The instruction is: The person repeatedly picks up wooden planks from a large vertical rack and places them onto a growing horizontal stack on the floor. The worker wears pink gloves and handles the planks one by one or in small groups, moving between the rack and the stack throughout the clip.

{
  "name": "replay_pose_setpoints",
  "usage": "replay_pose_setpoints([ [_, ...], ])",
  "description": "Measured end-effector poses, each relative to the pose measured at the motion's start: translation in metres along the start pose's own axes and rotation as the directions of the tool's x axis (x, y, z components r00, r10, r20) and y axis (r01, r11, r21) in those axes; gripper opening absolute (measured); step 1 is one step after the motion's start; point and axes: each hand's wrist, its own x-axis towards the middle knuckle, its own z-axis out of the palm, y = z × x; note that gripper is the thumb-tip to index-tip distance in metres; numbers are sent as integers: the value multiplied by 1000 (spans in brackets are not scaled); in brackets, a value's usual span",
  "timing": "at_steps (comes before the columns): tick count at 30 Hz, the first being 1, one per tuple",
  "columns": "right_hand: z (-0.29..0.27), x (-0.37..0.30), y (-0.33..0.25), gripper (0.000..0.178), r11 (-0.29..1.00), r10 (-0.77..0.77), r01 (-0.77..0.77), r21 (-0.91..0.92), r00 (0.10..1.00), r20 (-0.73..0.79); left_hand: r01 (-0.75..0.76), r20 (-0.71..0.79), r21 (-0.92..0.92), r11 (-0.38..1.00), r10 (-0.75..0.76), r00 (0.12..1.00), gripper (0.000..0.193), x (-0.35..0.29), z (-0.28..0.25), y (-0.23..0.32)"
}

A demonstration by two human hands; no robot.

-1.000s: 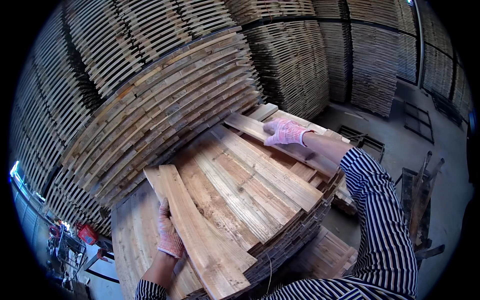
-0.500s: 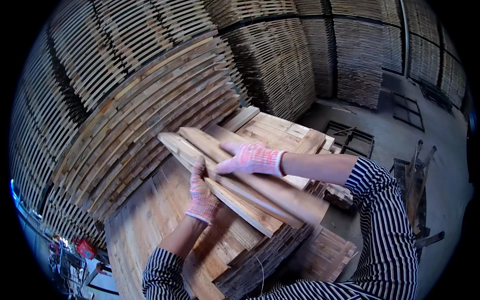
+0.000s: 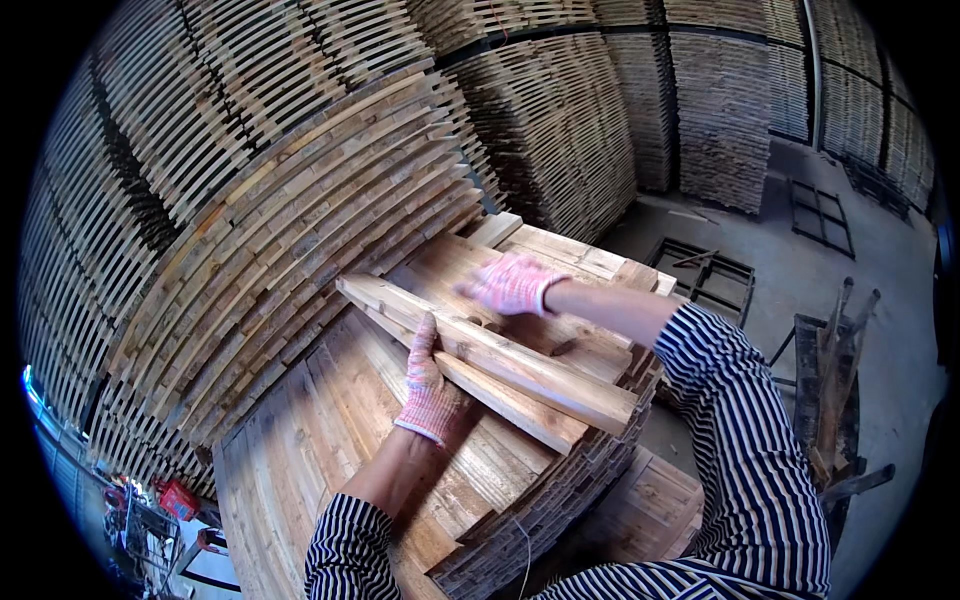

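While left hand (image 3: 425,388) holds boards (image 3: 510,362), right hand (image 3: 512,285) extends leftward.

Planks (image 3: 335,385) on pile (image 3: 500,545), stacks (image 3: 290,225) behind (frames (image 3: 822,216) right)

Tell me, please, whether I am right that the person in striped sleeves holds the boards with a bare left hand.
Not quite: the head view shows the left hand in a pink-and-white glove, not bare; the striped sleeves and held boards are right.

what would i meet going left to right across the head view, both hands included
Red object → gloved left hand → gloved right hand → nearer black floor frame → long brown pieces.
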Motion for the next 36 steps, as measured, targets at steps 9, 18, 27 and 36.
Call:
replay_pose_setpoints([
  [9,-63,-56,0,81,970,77,-71,234,997,-17,119,134,78,990,-128,983,62,17,23,3],
  [18,-30,-8,113,60,983,148,-156,-97,985,-91,138,42,37,990,-140,989,61,10,29,-16],
  [27,-64,-59,-71,81,995,-52,35,89,977,204,64,167,130,990,-85,982,84,23,45,7],
  [36,-99,-78,93,70,952,276,-282,-117,959,-60,-514,439,558,-651,-294,849,118,-5,41,3],
])
